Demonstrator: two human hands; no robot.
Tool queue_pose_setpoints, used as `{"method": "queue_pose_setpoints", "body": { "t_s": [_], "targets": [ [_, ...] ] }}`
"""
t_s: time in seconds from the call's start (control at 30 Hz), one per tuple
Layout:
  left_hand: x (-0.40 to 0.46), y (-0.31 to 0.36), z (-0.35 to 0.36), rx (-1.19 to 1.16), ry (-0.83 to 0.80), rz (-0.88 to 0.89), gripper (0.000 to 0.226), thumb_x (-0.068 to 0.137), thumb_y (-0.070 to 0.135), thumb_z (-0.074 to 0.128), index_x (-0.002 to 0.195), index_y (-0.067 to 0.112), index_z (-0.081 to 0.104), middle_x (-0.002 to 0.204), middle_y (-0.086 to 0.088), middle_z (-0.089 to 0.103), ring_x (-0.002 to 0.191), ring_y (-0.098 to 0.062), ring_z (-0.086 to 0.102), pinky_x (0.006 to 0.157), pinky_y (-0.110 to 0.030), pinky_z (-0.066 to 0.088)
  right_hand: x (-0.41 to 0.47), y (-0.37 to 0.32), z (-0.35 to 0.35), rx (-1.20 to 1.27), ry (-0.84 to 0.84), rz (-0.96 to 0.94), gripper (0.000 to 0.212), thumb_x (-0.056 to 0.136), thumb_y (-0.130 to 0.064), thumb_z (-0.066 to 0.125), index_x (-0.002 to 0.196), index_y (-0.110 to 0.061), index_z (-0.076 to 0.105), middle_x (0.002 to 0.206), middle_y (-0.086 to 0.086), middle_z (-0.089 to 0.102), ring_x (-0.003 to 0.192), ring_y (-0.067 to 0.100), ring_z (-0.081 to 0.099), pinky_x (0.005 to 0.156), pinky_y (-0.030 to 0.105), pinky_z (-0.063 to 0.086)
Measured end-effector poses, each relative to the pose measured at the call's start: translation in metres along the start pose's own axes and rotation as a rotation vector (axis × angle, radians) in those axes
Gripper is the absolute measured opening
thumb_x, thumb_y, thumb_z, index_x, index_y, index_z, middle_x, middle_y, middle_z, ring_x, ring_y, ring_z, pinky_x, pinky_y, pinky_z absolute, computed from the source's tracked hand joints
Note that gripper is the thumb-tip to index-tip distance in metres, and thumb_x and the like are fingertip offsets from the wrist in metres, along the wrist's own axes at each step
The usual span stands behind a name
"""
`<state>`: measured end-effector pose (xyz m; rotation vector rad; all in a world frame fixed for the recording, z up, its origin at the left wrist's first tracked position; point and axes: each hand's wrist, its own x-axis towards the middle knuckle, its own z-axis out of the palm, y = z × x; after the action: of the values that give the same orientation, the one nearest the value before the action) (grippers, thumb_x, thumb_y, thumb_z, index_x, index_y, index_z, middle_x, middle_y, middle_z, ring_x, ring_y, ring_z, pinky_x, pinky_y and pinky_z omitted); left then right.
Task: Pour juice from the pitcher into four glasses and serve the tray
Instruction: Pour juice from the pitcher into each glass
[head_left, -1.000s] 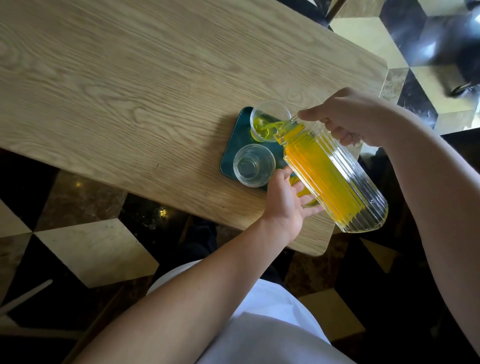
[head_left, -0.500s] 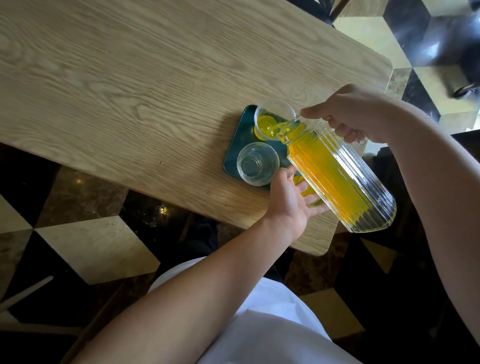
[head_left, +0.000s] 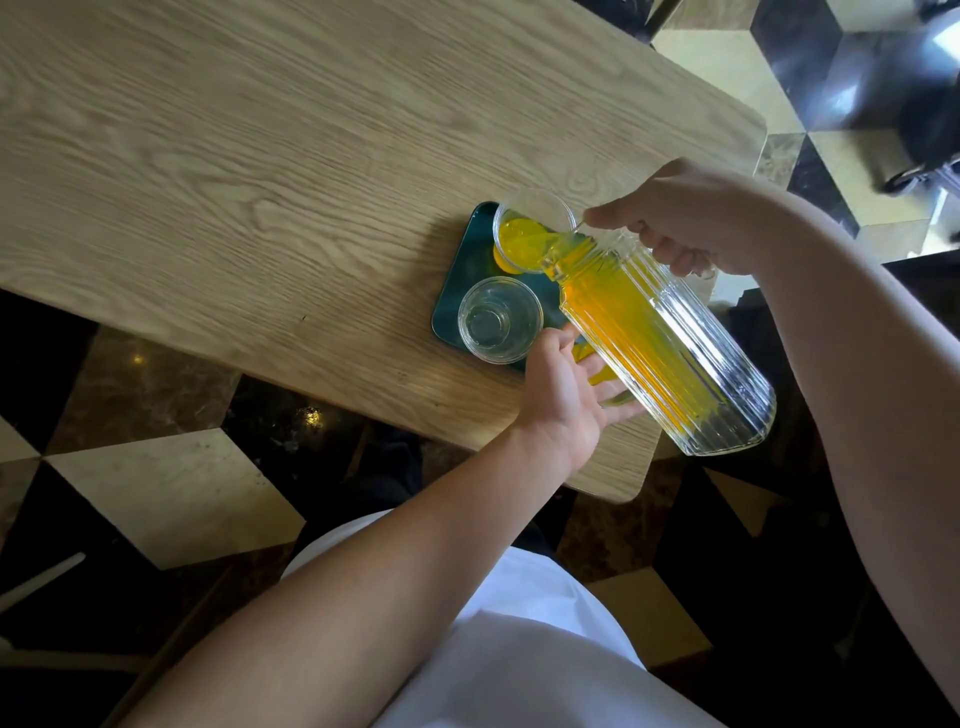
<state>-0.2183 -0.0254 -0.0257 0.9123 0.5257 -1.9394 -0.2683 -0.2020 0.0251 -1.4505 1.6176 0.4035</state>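
Note:
A ribbed glass pitcher (head_left: 665, 353) of orange juice is tilted down to the left, and my right hand (head_left: 685, 213) grips its handle. Juice runs from its spout into the far glass (head_left: 530, 234) on the dark green tray (head_left: 454, 291). That glass is partly filled. The near glass (head_left: 498, 319) on the tray is empty. My left hand (head_left: 566, 395) lies at the tray's near right corner, fingers spread flat under the pitcher's body. A bit of yellow (head_left: 592, 358) shows between those fingers; the pitcher hides what it belongs to.
The tray sits near the right front corner of a light wooden table (head_left: 260, 156). Beyond the table's edges lies a black, cream and brown patterned floor (head_left: 171, 493). A dark wheeled object (head_left: 914, 104) stands at the far right.
The juice in the far glass has risen while the pitcher stays tilted over it. Both hands keep their places.

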Motion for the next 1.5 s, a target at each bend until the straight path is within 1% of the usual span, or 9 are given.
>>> {"method": "queue_pose_setpoints", "body": {
  "t_s": [0.23,0.5,0.6,0.73,0.83,0.97,1.23,1.37,1.5],
  "targets": [
    [0.0,-0.001,0.0,0.003,-0.018,0.006,0.055,0.104,0.037,0.024,0.158,0.029,0.019,0.163,-0.021,0.023,0.142,-0.051,0.031,0.104,-0.069,0.034,-0.001,0.0,-0.001,-0.001,0.0,0.004,0.047,0.081,-0.05,0.079,0.061,-0.019,0.05,0.042,-0.006,0.041,0.036,0.011,0.032,0.047,0.026,0.028],
    [0.003,-0.004,0.0,0.004,-0.016,-0.02,0.06,0.103,0.037,0.027,0.16,0.029,0.009,0.166,-0.021,0.012,0.146,-0.051,0.021,0.109,-0.071,0.029,0.001,0.003,0.0,-0.007,0.023,0.01,0.048,0.079,-0.049,0.08,0.061,-0.018,0.049,0.046,-0.003,0.041,0.041,0.016,0.033,0.05,0.028,0.028],
    [0.004,-0.004,0.0,0.014,-0.017,-0.018,0.059,0.104,0.038,0.027,0.16,0.028,0.009,0.165,-0.02,0.013,0.146,-0.051,0.022,0.109,-0.071,0.029,0.002,0.005,-0.001,-0.006,0.023,0.015,0.048,0.078,-0.051,0.081,0.06,-0.019,0.049,0.043,-0.005,0.04,0.037,0.014,0.033,0.049,0.027,0.028],
    [0.004,-0.003,0.0,0.023,-0.007,-0.01,0.059,0.104,0.038,0.028,0.16,0.028,0.011,0.165,-0.021,0.015,0.145,-0.051,0.024,0.108,-0.07,0.03,0.002,0.006,-0.002,0.015,0.0,0.011,0.049,0.073,-0.053,0.081,0.059,-0.019,0.048,0.044,-0.004,0.039,0.039,0.015,0.031,0.05,0.027,0.026],
    [0.003,-0.003,0.0,0.035,0.011,-0.005,0.06,0.104,0.037,0.03,0.16,0.027,0.011,0.165,-0.021,0.014,0.145,-0.051,0.024,0.106,-0.07,0.033,0.002,0.008,-0.002,0.026,-0.001,0.001,0.05,0.071,-0.054,0.081,0.053,-0.021,0.047,0.044,-0.004,0.038,0.038,0.015,0.031,0.05,0.027,0.026],
    [0.002,-0.004,0.0,0.056,0.036,0.012,0.06,0.104,0.036,0.031,0.159,0.026,0.012,0.165,-0.022,0.013,0.145,-0.051,0.024,0.106,-0.069,0.034,0.001,0.01,-0.003,0.034,-0.009,0.0,0.057,0.064,-0.057,0.08,0.036,-0.02,0.047,0.043,-0.004,0.037,0.037,0.015,0.029,0.05,0.027,0.025],
    [-0.001,-0.005,0.001,0.055,0.041,0.015,0.061,0.103,0.035,0.033,0.159,0.025,0.012,0.165,-0.022,0.012,0.145,-0.052,0.022,0.106,-0.069,0.034,-0.001,0.013,-0.003,0.07,-0.007,-0.018,0.06,0.072,-0.052,0.081,0.033,-0.021,0.047,0.042,-0.006,0.036,0.035,0.014,0.029,0.049,0.026,0.025],
    [-0.005,-0.005,0.0,0.057,0.047,0.024,0.06,0.104,0.035,0.033,0.159,0.025,0.012,0.165,-0.022,0.013,0.145,-0.051,0.024,0.106,-0.069,0.034,-0.006,0.015,-0.003,0.102,-0.024,-0.033,0.065,0.076,-0.049,0.082,0.034,-0.022,0.04,0.042,-0.008,0.032,0.034,0.011,0.026,0.042,0.02,0.024],
    [-0.011,-0.006,-0.004,0.065,0.071,0.037,0.058,0.105,0.035,0.032,0.159,0.023,0.014,0.164,-0.023,0.015,0.145,-0.052,0.025,0.106,-0.069,0.033,-0.011,0.017,0.002,0.116,-0.037,-0.062,0.066,0.08,-0.045,0.081,0.033,-0.022,0.042,0.041,-0.008,0.033,0.032,0.011,0.027,0.037,0.018,0.026]
  ]
}}
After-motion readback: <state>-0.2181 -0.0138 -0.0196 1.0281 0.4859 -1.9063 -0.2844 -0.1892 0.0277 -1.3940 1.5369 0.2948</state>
